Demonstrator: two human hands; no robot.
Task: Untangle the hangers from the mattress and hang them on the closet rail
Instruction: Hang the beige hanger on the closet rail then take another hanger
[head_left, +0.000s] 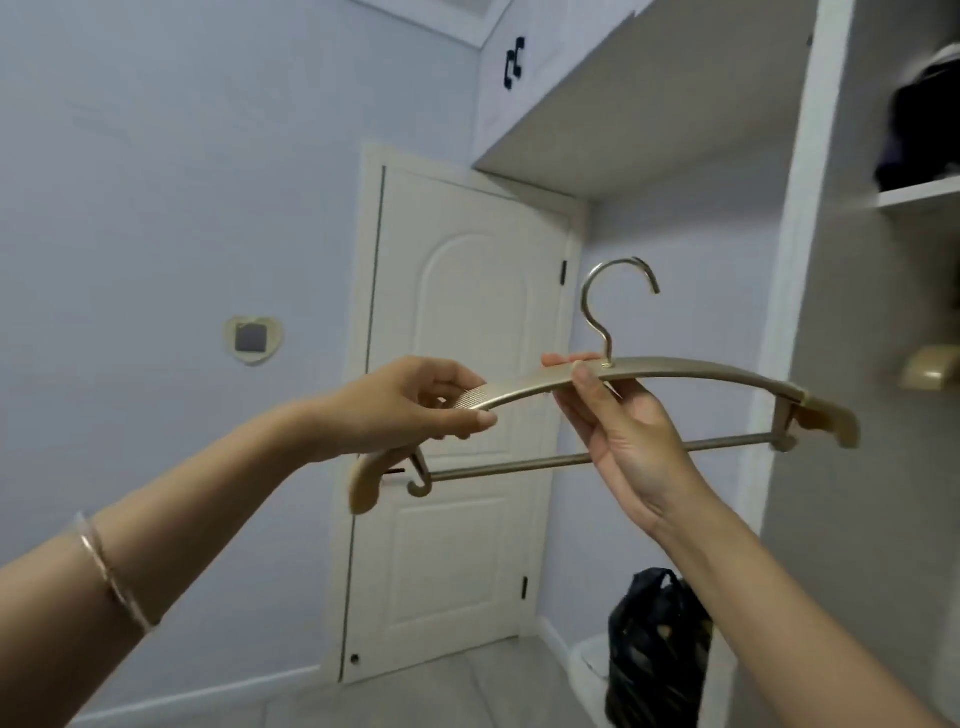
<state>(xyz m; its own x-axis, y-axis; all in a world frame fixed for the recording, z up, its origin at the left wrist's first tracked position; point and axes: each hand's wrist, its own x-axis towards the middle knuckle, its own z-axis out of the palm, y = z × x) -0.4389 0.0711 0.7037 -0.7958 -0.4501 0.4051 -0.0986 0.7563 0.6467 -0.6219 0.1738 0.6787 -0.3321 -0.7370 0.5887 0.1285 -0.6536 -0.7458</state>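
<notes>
No legible txt, nos. or brand anywhere; dark mark on upper cabinet, 12 o'clock, too blurry to read.

Left hand, right hand bare — thin bangle on left forearm, possibly silver metal.

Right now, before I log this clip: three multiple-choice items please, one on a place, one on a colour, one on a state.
1. The right hand holds the hanger: A. on its top arc beside the hook B. at the hook's tip C. nowhere.
2. The hanger's colour: A. red B. black C. gold.
3. The hanger is: A. hung on a rail B. held up by both hands C. lying on a mattress.
Key: 1 A, thumb and fingers pinch the arc by the hook's base. 2 C, pale gold all over. 3 B, the left hand grips its left shoulder too, and the hook is free in the air.
</notes>
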